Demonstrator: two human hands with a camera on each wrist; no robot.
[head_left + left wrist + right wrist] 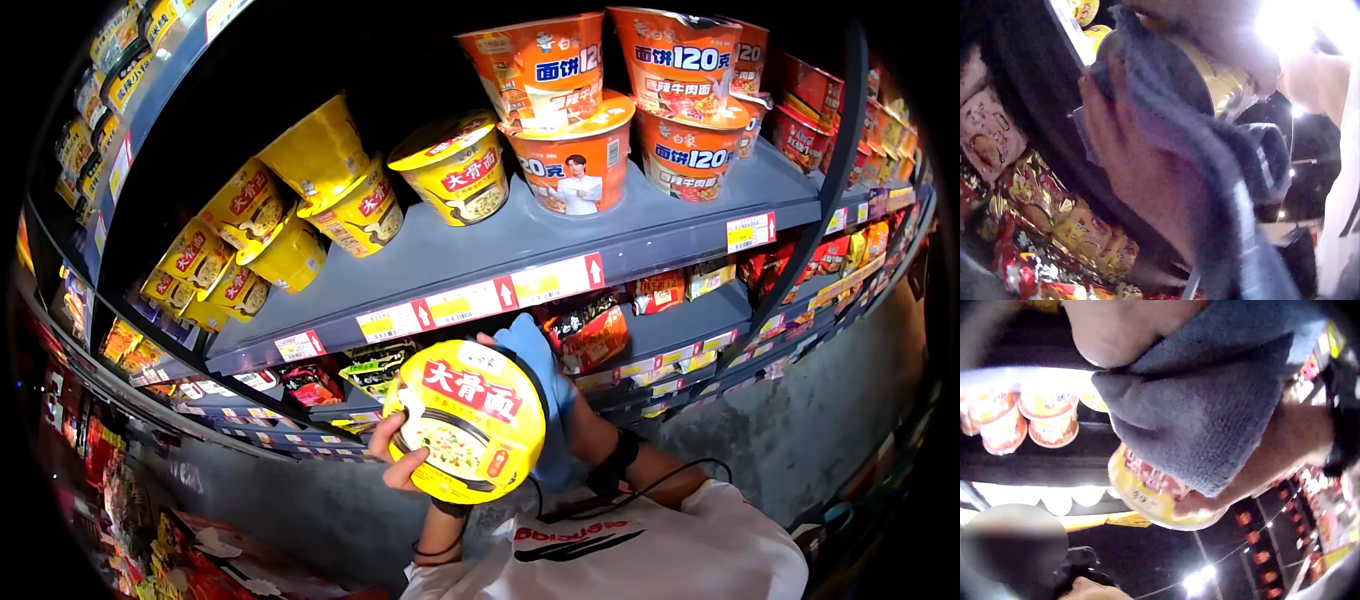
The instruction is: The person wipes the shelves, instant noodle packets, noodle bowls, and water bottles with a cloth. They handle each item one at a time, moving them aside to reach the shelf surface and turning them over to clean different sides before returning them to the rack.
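Note:
A yellow instant noodle bowl (pixel 470 420) is tilted so that its printed lid faces the head camera. My left hand (pixel 400 460) grips it from the left, with a thumb over the lid's edge. A blue cloth (pixel 545 390) lies against the bowl's right side, held by my right hand, which it mostly covers in the head view. In the left wrist view the right hand (pixel 1141 162) is behind the bowl with the cloth (pixel 1210 150) draped along it. The right wrist view shows the cloth (pixel 1191 412) over the bowl's side and part of the lid (pixel 1147 487).
Ahead, a grey shelf (pixel 450 255) bears yellow noodle bowls (pixel 460 180) on the left and stacked orange bowls (pixel 570 160) on the right. Price tags (pixel 480 300) line its front edge. Packets (pixel 590 335) fill the lower shelf, and a dark upright (pixel 845 130) stands at right.

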